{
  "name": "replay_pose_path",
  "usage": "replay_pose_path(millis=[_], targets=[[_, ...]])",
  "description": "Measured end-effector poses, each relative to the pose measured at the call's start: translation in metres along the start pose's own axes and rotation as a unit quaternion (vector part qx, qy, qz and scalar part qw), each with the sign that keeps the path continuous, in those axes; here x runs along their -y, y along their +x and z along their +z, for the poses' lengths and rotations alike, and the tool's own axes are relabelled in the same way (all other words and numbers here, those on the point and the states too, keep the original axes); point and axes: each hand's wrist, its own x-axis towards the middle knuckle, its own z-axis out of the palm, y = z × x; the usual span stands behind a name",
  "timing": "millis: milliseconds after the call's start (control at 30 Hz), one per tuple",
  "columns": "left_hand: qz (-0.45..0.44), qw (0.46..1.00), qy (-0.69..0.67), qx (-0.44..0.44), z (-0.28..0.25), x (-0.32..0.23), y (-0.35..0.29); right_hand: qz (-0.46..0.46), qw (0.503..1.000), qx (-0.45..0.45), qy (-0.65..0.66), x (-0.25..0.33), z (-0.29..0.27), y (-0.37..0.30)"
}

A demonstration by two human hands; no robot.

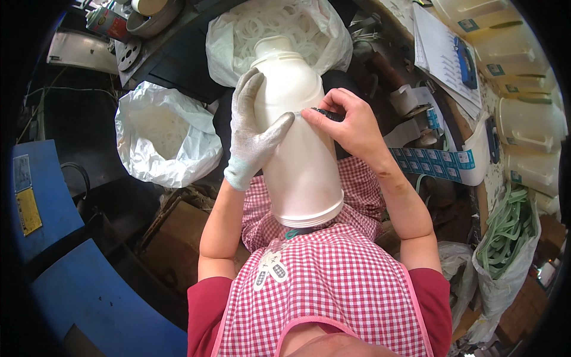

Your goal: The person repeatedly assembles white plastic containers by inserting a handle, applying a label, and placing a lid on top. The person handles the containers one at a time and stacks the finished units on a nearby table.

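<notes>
A large white plastic container point(304, 169) lies lengthwise across my lap, its narrower neck pointing away and its wide ribbed end toward me. My left hand point(251, 131), in a grey-white glove, grips its left side, fingers along the wall and thumb across the top. In my bare right hand point(354, 122) is a small tool with a black handle point(328, 114), pinched between thumb and fingers. Its front end sits at the container's surface, close to my left thumb. My fingers hide most of the tool, so its exact kind cannot be made out.
Beyond the neck stands a white bag point(223, 56) full of translucent rings. Another white bag point(196, 149) is at left, near blue panels point(107, 297). On the right are papers point(443, 65), a label strip point(440, 162), clear plastic containers point(529, 125) and a bag of green strips point(505, 232).
</notes>
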Motion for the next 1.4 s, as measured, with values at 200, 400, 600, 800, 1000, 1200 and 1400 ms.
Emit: replay_pose_path(millis=[200, 400, 600, 800, 1000, 1200, 1400], targets=[[-0.022, 0.994, -0.074, 0.071, -0.016, 0.012, 0.003, 0.027, 0.976, -0.037, -0.213, 0.018, -0.009, 0.010], [-0.018, 0.982, -0.098, 0.161, -0.048, 0.014, 0.009, 0.015, 0.984, -0.066, -0.165, 0.015, -0.042, 0.017], [-0.089, 0.996, -0.014, 0.014, -0.022, 0.008, 0.097, -0.066, 0.843, -0.297, -0.443, -0.073, -0.205, 0.055], [-0.171, 0.979, -0.088, 0.072, -0.023, -0.063, 0.121, -0.029, 0.977, -0.166, -0.129, -0.072, -0.185, -0.038], [0.240, 0.944, -0.199, -0.105, -0.069, -0.195, 0.057, 0.327, 0.805, 0.076, 0.488, -0.012, -0.069, -0.083], [0.081, 0.983, -0.166, -0.016, -0.116, -0.162, 0.010, -0.075, 0.847, -0.219, 0.479, 0.027, -0.132, 0.015], [-0.252, 0.829, -0.474, 0.159, -0.114, -0.068, -0.039, -0.246, 0.963, -0.060, 0.086, 0.136, -0.148, 0.140]])
